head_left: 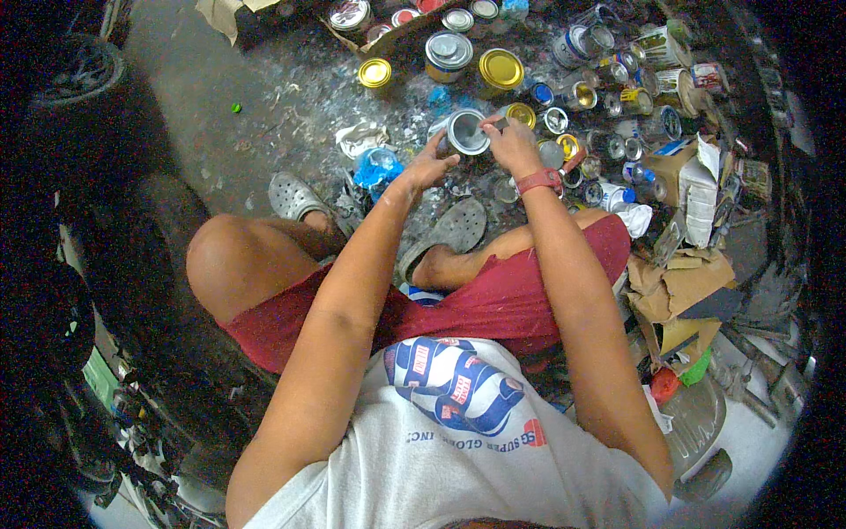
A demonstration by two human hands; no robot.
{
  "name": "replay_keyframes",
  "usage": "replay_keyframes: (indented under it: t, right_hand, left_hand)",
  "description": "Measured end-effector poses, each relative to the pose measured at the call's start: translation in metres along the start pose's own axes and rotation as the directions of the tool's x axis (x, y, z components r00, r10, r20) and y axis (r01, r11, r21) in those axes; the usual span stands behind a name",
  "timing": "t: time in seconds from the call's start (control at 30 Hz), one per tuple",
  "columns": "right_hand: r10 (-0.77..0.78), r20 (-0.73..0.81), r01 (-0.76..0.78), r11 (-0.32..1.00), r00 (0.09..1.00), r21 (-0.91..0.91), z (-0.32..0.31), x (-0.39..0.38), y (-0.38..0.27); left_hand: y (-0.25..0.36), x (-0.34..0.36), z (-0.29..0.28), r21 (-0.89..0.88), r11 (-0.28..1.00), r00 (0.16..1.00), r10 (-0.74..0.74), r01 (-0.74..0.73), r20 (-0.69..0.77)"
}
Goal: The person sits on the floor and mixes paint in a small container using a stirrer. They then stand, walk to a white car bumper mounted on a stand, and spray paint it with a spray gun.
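An open paint can (468, 145) with grey inside stands in front of me, its top facing up. My left hand (426, 166) grips the can's left side, thumb and fingers curved against the wall. At the can's right rim, my right hand (513, 146) is closed in a pinch on a small dark flat piece (501, 125); its exact kind is hard to make out. Right behind that hand sits a can with a gold lid (521, 115). Crumpled blue plastic (377, 167) lies left of my left hand.
Beyond the can are a larger tin with a silver lid (448, 55) and gold-lidded tins (501, 69). Several cans and jars crowd the right side, beside a torn cardboard box (674, 176). My grey clogs (460, 225) rest on the paint-stained floor (291, 97).
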State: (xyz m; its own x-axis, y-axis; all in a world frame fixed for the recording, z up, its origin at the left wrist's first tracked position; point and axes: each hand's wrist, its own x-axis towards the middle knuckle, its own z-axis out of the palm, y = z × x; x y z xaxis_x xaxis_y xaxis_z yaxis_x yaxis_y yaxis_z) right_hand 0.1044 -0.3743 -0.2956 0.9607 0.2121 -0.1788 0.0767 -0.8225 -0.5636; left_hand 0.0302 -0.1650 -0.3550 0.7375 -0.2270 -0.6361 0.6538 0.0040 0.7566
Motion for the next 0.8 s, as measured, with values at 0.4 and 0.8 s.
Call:
replay_keyframes:
  t: [0.4, 0.8]
  right_hand:
    - [-0.029, 0.03, 0.025, 0.994, 0.999, 0.102, -0.005, 0.003, -0.01]
    - [-0.115, 0.049, 0.099, 0.963, 0.992, 0.252, -0.002, 0.004, -0.01]
  left_hand:
    - [0.004, -0.005, 0.003, 0.017, 1.0, 1.0, -0.002, 0.003, -0.022]
    - [-0.009, -0.002, 0.004, 0.0, 0.989, 0.989, 0.146, -0.146, 0.026]
